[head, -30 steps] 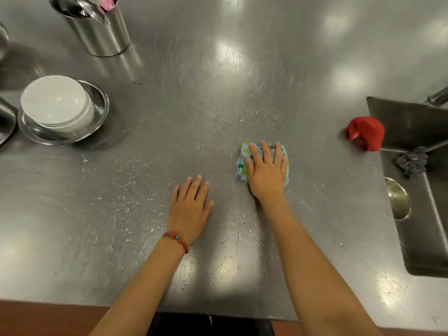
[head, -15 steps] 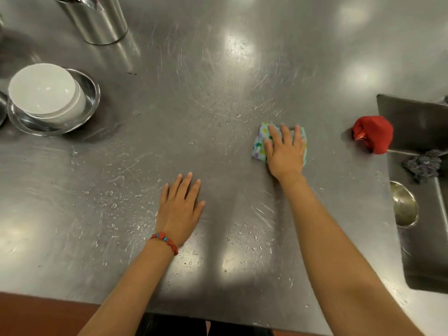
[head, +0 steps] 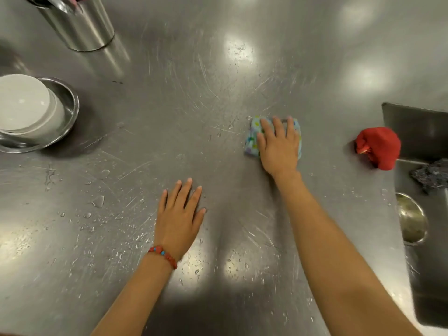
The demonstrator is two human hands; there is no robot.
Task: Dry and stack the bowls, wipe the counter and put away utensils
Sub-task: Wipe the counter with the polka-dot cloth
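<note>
My right hand [head: 278,146] presses flat on a folded light-blue patterned cloth [head: 252,139] on the steel counter [head: 184,105], right of centre. My left hand [head: 180,212] rests flat on the counter with fingers spread, holding nothing; a red bead bracelet is on its wrist. Water drops cover the counter at the lower left and near the front. At the far left, white bowls [head: 24,103] sit stacked inside a steel bowl [head: 70,107]. A steel utensil holder [head: 80,25] stands at the top left with utensils in it.
A crumpled red cloth [head: 379,146] lies by the sink's corner. The sink [head: 426,132] at the right holds a dark scrubber [head: 431,175] and a steel bowl [head: 412,221]. The counter's front edge runs along the bottom.
My right hand has slid the cloth away from me and to the right across the counter. My left hand has stayed flat in nearly the same place.
</note>
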